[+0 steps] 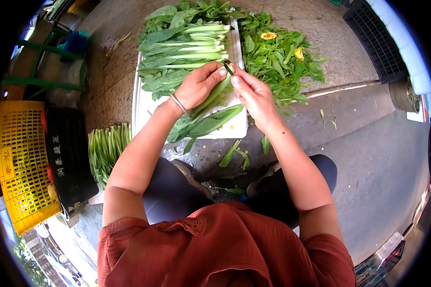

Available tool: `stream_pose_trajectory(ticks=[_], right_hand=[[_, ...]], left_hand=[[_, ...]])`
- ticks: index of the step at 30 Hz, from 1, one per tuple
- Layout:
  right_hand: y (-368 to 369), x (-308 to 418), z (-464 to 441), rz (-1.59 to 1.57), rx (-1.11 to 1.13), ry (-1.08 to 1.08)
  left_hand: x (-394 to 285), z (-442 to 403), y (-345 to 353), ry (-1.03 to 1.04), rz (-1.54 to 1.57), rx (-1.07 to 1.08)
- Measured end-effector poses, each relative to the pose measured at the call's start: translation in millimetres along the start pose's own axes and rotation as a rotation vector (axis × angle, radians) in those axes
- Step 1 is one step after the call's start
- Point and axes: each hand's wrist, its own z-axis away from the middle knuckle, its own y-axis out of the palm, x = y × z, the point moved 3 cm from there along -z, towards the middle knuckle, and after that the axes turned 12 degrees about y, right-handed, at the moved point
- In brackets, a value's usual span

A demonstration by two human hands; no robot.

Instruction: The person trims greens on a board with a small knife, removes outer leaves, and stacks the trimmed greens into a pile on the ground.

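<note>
Leafy stalk (215,93), one, held above the near half of a white tray (239,128), its cut end toward the far right corner. Left hand (198,87), one, metal bangle at the wrist, fingers closed around the stalk, thumb near its pale end. Right hand (254,93), one, thumb and fingers pinching a small dark tool (229,68) against that end. On the tray, far half: one row of greens (201,49), pale stems aligned toward the right edge, leaves reaching past the left edge; overlapping, exact count not possible. Near edge of the tray: several loose broad leaves (218,121); white surface shows at the near right corner. Beyond the right edge, just beside it: one heap of greens (273,67) bearing two yellow pieces (268,36). Beyond the left edge, near the near left corner: one stacked bundle of stems (109,150). Farther left: one black crate (69,153) beside one yellow crate (26,162). Before the near edge: at least three fallen leaf pieces (229,154). Grey floor (378,148) stretches right from the near right corner, giving room beside the right arm; one sprig (328,118) lies there. Well apart, far right: one black basket (374,40).
</note>
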Motion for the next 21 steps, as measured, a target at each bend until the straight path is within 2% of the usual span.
stream_pose_trajectory(ticks=[3,5,7,9,11,13,15,17,19,21], right_hand=[[0.5,-0.2,-1.3,0.061,-0.055,-0.083],[-6.9,-6.1,-5.5,0.1,-0.092,-0.07],[-27.7,-19.0,-7.1,-0.119,-0.257,0.264],[-39.3,-22.5,-6.7,-0.27,-0.28,0.37],[-40.7,-20.8,-4.6,-0.365,-0.298,0.378],[-39.6,-21.9,-6.2,-0.337,-0.298,0.387],[-39.0,-24.4,-6.5,-0.308,-0.304,0.392],[-35.6,-25.0,-7.9,-0.27,-0.211,0.278],[-30.3,-24.1,-4.4,-0.271,-0.229,0.261],[-24.6,-24.0,-3.1,-0.075,-0.247,0.229]], left_hand=[[-5.2,2.5,-1.8,-0.126,-0.015,0.063],[-8.4,2.9,-2.5,-0.109,0.003,0.052],[-15.4,2.3,-8.6,-0.221,0.292,-0.063],[-15.0,-0.4,-25.9,-0.213,0.1,-0.027],[-12.3,3.3,-31.8,-0.359,-0.428,0.043],[-5.6,5.0,-18.6,-0.374,-0.802,0.372],[27.8,17.1,-1.2,-0.414,-0.861,0.407],[51.1,24.9,10.5,-0.225,-0.946,0.356],[53.0,26.8,11.8,-0.245,-0.903,0.304],[53.4,28.3,7.6,-0.208,-0.865,0.291]])
